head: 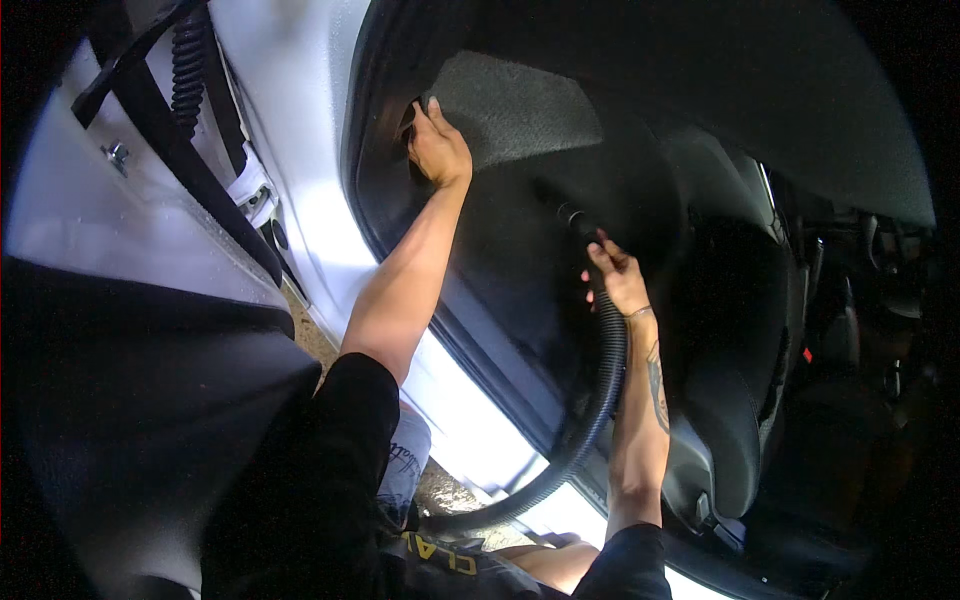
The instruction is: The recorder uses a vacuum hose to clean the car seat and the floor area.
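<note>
Inside the car's front footwell, my right hand (619, 277) grips the black end piece of a ribbed vacuum hose (611, 352). The hose's tip points at the dark floor carpet and its nozzle is hard to make out in the shadow. From my hand the hose curves down over the white door sill (480, 397) towards my body. My left hand (441, 146) is up at the side trim (382, 150) by the door opening, fingers against its edge and partly hidden. A lighter grey textured carpet patch (525, 112) lies beside it.
A black car seat (720, 360) stands at the right, with grey plastic trim at its base. The open white door (150, 187) is at the left, with a ribbed cable boot (187, 75) and a door hinge (255, 191) near it. The dark dashboard underside hangs above.
</note>
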The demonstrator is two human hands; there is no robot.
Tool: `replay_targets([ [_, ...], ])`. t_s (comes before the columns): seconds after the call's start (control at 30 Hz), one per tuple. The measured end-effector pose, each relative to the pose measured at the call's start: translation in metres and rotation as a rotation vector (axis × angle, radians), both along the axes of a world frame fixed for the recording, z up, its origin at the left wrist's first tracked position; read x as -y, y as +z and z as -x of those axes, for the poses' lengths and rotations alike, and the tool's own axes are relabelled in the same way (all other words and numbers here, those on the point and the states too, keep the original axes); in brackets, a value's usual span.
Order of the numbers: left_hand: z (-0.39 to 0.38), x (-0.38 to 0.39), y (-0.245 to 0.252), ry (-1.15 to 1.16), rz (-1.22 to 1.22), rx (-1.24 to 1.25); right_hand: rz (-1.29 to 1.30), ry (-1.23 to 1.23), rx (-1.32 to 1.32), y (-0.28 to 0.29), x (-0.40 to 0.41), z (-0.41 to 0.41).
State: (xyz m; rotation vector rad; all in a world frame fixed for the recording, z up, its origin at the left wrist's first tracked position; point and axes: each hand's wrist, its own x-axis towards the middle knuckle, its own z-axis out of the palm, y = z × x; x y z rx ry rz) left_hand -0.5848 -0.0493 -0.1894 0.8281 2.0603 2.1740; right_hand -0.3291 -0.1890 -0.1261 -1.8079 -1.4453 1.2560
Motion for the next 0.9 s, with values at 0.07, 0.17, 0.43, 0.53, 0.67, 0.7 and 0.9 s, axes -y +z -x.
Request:
replay_targets([
  [0.07, -0.001, -0.003, -0.001, -0.044, 0.003, 0.050, -0.028, 0.125, -0.041, 0.003, 0.008, 0.024],
  [0.17, 0.000, -0.004, -0.007, -0.009, 0.001, -0.003, 0.303, 0.447, -0.147, 0.033, 0.053, 0.070],
  [0.43, -0.002, -0.005, 0.005, -0.037, -0.014, -0.043, 0.177, 0.203, -0.057, 0.049, 0.055, 0.042],
  [0.53, 0.000, 0.001, 0.000, -0.088, 0.040, -0.006, 0.400, 0.324, 0.026, 0.065, 0.077, 0.036],
  [0.67, -0.003, -0.003, -0.007, -0.058, 0.019, -0.011, 0.485, 0.273, 0.180, 0.107, 0.129, -0.010],
  [0.7, -0.006, -0.002, -0.004, -0.072, 0.013, -0.005, 0.482, 0.261, 0.242, 0.114, 0.141, -0.019],
  [0.9, -0.001, 0.003, 0.000, -0.111, 0.063, 0.009, 0.390, 0.174, 0.208, 0.092, 0.140, 0.023],
])
